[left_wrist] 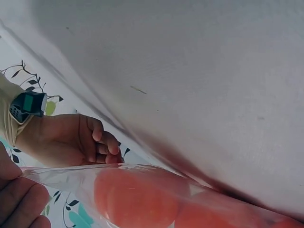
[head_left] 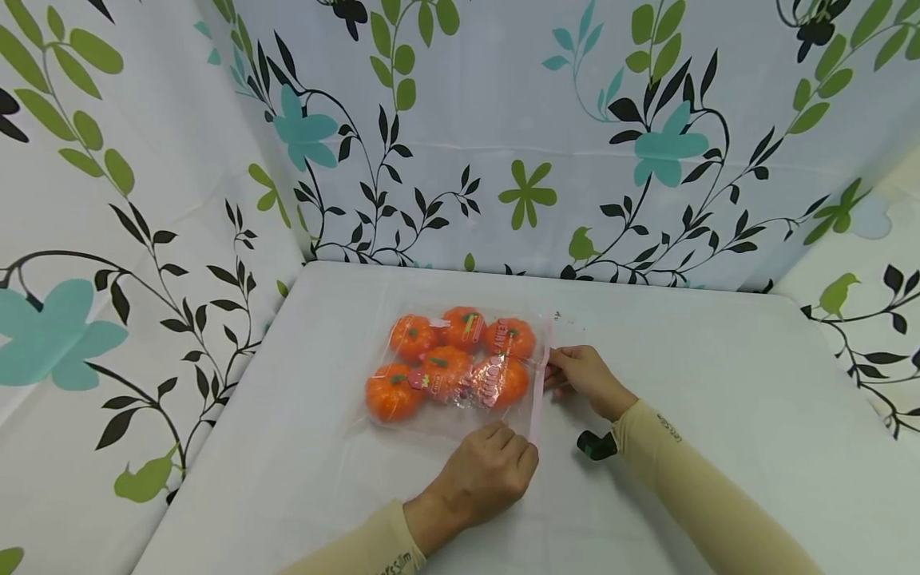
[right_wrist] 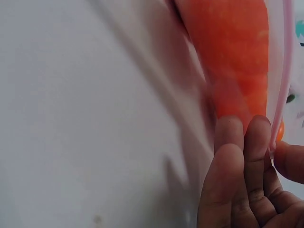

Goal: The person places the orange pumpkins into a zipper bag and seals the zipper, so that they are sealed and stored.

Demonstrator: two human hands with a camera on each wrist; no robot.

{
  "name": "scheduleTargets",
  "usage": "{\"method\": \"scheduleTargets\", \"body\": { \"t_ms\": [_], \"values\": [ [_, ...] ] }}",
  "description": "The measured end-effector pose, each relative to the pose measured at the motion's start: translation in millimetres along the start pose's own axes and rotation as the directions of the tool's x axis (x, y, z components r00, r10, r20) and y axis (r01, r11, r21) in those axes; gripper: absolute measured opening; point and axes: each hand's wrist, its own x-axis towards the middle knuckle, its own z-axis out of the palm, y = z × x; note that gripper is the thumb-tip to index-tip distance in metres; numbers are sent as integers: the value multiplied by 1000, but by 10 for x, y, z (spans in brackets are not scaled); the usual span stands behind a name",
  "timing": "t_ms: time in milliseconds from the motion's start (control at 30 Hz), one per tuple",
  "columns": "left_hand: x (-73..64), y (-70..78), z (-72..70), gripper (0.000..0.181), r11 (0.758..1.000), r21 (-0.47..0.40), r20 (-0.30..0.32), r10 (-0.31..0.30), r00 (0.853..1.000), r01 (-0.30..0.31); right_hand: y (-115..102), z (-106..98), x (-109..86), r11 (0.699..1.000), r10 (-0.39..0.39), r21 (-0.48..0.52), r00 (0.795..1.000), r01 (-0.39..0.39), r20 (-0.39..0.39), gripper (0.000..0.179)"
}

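Note:
A clear zip bag (head_left: 438, 419) with a pink strip along its right side lies on the table, holding several small orange pumpkins (head_left: 394, 393). Pink and white print covers part of the film. My left hand (head_left: 477, 471) grips the bag's near right corner, its fingertips partly hidden from the head view; the left wrist view shows the film pinched between thumb and fingers. Farther along the pink strip, my right hand (head_left: 585, 379) pinches the edge between thumb and fingers. In the right wrist view, other fingers (right_wrist: 227, 166) lie against the bag's underside, near an orange pumpkin (right_wrist: 232, 52).
The white-covered table (head_left: 704, 383) extends around the bag. Behind it hangs a white curtain (head_left: 460, 184) patterned with leaves and flowers, continuing along both sides. A dark wrist-worn device (head_left: 596, 446) sits at the right sleeve's cuff.

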Motion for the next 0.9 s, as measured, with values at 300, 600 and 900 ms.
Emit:
{"method": "scheduleTargets", "body": {
  "t_ms": [300, 600, 900],
  "values": [
    [-30, -23, -5, 30, 1000, -22, -33, 2, 999, -2, -144, -172, 184, 997, 71, -1, 995, -72, -67, 46],
    [-60, -61, 52, 32, 999, 8, -159, 49, 986, -48, -249, -307, 293, 995, 95, 17, 991, -94, -91, 53],
    [-81, -115, 78, 34, 987, 59, -130, 158, 979, -151, -314, -402, 432, 983, 148, 121, 984, -136, -98, 55]
  ]
}}
